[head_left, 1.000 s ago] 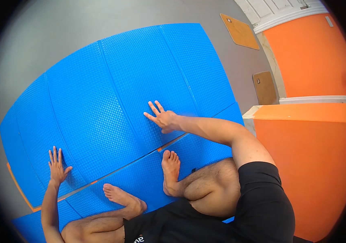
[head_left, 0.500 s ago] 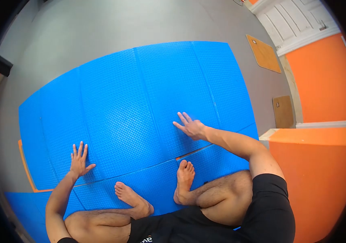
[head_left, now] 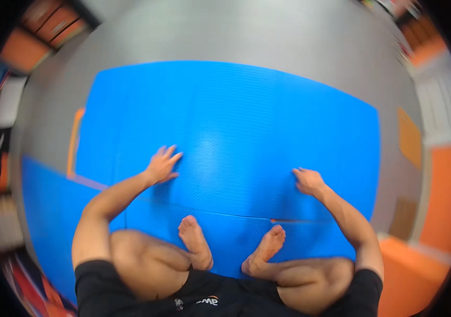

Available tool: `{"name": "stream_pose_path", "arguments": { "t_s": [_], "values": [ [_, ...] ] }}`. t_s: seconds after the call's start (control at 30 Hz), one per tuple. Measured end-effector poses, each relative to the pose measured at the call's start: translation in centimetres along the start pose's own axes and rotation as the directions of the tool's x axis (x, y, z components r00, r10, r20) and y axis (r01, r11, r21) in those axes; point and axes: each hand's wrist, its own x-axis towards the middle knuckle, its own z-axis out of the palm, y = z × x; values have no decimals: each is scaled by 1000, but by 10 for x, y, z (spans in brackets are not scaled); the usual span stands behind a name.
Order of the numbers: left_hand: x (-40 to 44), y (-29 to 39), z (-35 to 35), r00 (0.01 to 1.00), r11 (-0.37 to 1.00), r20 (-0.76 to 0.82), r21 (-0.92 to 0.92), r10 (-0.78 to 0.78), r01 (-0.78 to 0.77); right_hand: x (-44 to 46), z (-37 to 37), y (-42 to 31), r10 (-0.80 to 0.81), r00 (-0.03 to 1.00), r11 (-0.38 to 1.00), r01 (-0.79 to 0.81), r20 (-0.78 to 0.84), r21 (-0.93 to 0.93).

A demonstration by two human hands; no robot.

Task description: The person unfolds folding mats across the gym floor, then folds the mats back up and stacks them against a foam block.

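Observation:
My left hand [head_left: 163, 165] is over the left part of the blue mat [head_left: 225, 121], fingers apart and pointing up and to the right, with nothing in it. A shadow lies on the mat just below it. To the right, my right hand [head_left: 308, 181] is above the same mat, its fingers partly spread and empty. Whether either hand touches the mat cannot be told. Both bare feet, the left foot [head_left: 195, 239] and the right foot [head_left: 270, 244], are between the hands, on the nearer blue mat [head_left: 225, 238].
An orange strip [head_left: 72, 142] edges the mat at left. At right are a tan floor mat [head_left: 410, 137], a white door [head_left: 439, 108] and an orange block [head_left: 410, 269]. Orange-fronted drawers [head_left: 51, 26] stand at the upper left.
The view has turned left, bringing the drawers in. My left hand has shifted inward over the mat. The fingers of my right hand are less spread than before.

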Motion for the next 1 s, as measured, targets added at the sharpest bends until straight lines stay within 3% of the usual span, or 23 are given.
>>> {"name": "stream_pose_path", "arguments": {
  "t_s": [0.07, 0.13, 0.3, 0.4, 0.5, 0.7, 0.9, 0.93, 0.97, 1.0],
  "values": [
    [2, 12, -15, 999, 996, 23, 80, -46, 44, 14, -14, -1, -17, 997, 999, 20, -77, 50],
    [8, 14, -8, 989, 992, 95, 60, -113, 108, 26, -19, -4, -128, 964, 986, 148, -232, 72],
    [21, 16, -16, 966, 987, 208, 56, -156, 148, 63, -43, -31, -186, 952, 981, 193, -241, 3],
    [25, 10, -27, 989, 989, 127, 137, -82, 64, 76, -68, -63, -227, 962, 974, 228, -150, -11],
    [31, -1, -28, 985, 998, 170, 67, -12, 1, 81, -77, -109, -114, 991, 980, 123, 68, -158],
    [34, 2, -39, 966, 997, 256, 72, -36, 18, 98, -50, -98, -153, 984, 934, 175, 94, -311],
    [36, 3, -19, 965, 995, 249, -26, -87, 96, 99, -95, -82, -260, 943, 951, 288, 209, -115],
    [39, 8, -18, 962, 989, 245, -55, -117, 134, 104, -98, -65, -268, 943, 963, 264, 198, 48],
    [38, 17, -45, 908, 954, 386, -176, -160, 243, 110, -93, -43, -272, 944, 950, 233, 187, 209],
    [36, 32, -41, 926, 969, 334, -107, -176, 222, 109, -100, -36, -277, 948, 907, 203, 159, 368]
  ]
}}
